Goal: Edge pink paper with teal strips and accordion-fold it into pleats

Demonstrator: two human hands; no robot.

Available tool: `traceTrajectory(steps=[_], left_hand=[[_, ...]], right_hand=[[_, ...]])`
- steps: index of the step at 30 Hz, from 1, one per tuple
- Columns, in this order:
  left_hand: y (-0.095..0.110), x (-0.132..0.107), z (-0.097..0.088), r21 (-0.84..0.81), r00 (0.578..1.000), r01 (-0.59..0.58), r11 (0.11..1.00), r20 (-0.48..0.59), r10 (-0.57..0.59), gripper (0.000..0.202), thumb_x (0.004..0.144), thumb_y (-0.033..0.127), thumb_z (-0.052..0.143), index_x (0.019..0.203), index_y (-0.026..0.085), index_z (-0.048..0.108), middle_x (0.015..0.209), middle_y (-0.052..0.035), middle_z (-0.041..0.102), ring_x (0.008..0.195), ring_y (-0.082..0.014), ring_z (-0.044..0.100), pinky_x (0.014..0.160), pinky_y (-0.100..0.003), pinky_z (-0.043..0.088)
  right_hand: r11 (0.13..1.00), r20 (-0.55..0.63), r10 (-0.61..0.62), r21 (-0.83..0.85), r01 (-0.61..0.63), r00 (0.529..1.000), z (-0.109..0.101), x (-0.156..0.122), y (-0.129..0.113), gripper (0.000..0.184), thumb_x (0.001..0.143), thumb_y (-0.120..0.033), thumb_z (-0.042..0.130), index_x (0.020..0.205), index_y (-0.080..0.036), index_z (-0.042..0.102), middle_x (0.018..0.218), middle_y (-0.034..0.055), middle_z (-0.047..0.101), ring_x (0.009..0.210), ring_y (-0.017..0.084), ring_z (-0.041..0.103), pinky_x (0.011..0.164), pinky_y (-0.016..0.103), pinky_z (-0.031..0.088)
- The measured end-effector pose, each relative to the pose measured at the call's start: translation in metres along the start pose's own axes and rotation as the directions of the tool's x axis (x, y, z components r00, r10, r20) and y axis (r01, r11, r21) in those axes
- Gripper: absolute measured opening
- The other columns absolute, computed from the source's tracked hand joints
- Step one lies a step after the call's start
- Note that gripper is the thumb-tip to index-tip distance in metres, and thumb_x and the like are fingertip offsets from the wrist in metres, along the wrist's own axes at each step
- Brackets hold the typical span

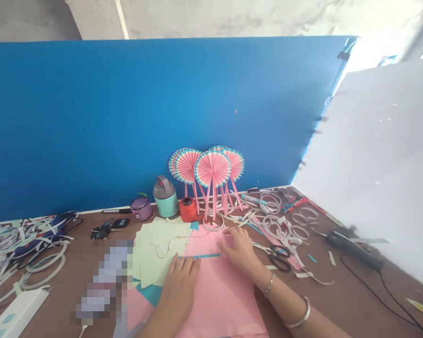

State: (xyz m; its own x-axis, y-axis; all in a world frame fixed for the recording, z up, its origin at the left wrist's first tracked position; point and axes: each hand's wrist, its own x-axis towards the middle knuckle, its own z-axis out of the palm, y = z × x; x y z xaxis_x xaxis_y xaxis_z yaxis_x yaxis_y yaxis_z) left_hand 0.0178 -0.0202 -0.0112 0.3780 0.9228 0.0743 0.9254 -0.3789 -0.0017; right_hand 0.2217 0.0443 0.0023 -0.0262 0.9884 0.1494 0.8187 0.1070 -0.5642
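Note:
A large pink paper sheet [222, 291] lies in front of me, with a narrow blue paper strip [207, 256] across it. My left hand [179, 281] rests flat on the pink sheet, fingertips at the strip's left end. At the strip's right end is my right hand [238, 246], its thumb and fingers apart, touching the paper. Pale green sheets [155, 249] are on the left, partly over a teal sheet [151, 295], and a thin loose string [165, 246] lies on the green. Black-handled scissors [279, 258] lie just right of my right hand.
Pink folded-paper fans [212, 169] stand at the back against a blue panel [127, 117]. Beside them are a red tape measure [188, 210], a teal-grey container [166, 199] and a purple pot [141, 208]. Tape rings [277, 227], a corded tool [356, 249] and a power strip [19, 314] flank the sheets.

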Motion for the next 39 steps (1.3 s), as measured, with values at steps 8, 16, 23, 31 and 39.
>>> traceTrajectory(steps=[8, 16, 23, 31, 39], left_hand=[[-0.001, -0.002, -0.005, -0.055, 1.000, 0.015, 0.998, -0.015, -0.016, 0.064, 0.074, -0.004, 0.032, 0.126, 0.027, 0.052, 0.106, -0.0059, 0.063, 0.098, -0.0203, 0.055, 0.103, -0.048, 0.032], [-0.005, -0.002, 0.001, -0.075, 1.000, 0.015, 0.997, -0.021, -0.017, 0.063, 0.073, -0.005, 0.037, 0.118, 0.033, 0.059, 0.116, -0.0067, 0.059, 0.107, -0.0234, 0.052, 0.101, -0.051, 0.034], [-0.002, -0.004, 0.006, -0.122, 0.997, 0.060, 0.991, -0.050, -0.067, 0.055, 0.078, -0.003, 0.037, 0.117, 0.029, 0.060, 0.123, -0.0085, 0.053, 0.115, -0.0229, 0.047, 0.093, -0.040, 0.045], [-0.004, -0.005, 0.018, -0.089, 0.972, 0.042, 0.995, -0.225, -0.061, 0.053, 0.076, -0.004, 0.040, 0.106, 0.030, 0.066, 0.130, -0.0057, 0.050, 0.112, -0.0243, 0.046, 0.091, -0.043, 0.044], [-0.005, -0.005, 0.016, -0.033, 0.926, -0.016, 0.999, -0.378, 0.002, 0.049, 0.072, -0.003, 0.043, 0.098, 0.030, 0.069, 0.127, -0.0051, 0.053, 0.111, -0.0263, 0.044, 0.097, -0.055, 0.033]], right_hand=[[0.988, 0.039, 0.028, -0.150, -0.021, 0.999, -0.002, 0.003, 0.005, 0.033, 0.071, -0.013, 0.051, 0.103, -0.021, 0.058, 0.114, 0.0090, 0.055, 0.106, 0.026, 0.043, 0.079, 0.035, 0.030], [0.933, -0.211, 0.098, -0.322, -0.164, 0.973, -0.043, 0.032, 0.048, 0.021, 0.081, -0.018, 0.049, 0.089, -0.023, 0.068, 0.103, 0.0072, 0.063, 0.100, 0.027, 0.047, 0.077, 0.036, 0.029], [0.895, -0.228, 0.138, -0.388, -0.220, 0.964, -0.050, 0.035, 0.063, 0.023, 0.081, -0.019, 0.050, 0.089, -0.024, 0.071, 0.106, 0.0091, 0.062, 0.100, 0.029, 0.046, 0.077, 0.040, 0.032], [0.913, -0.220, 0.070, -0.380, -0.152, 0.973, -0.048, 0.034, 0.061, 0.018, 0.079, -0.022, 0.056, 0.088, -0.025, 0.071, 0.124, 0.0081, 0.053, 0.116, 0.030, 0.039, 0.087, 0.043, 0.031], [0.885, -0.185, 0.005, -0.457, -0.091, 0.983, -0.039, 0.039, 0.064, 0.021, 0.080, -0.018, 0.050, 0.085, -0.020, 0.070, 0.134, 0.0084, 0.048, 0.129, 0.029, 0.029, 0.097, 0.045, 0.025]])
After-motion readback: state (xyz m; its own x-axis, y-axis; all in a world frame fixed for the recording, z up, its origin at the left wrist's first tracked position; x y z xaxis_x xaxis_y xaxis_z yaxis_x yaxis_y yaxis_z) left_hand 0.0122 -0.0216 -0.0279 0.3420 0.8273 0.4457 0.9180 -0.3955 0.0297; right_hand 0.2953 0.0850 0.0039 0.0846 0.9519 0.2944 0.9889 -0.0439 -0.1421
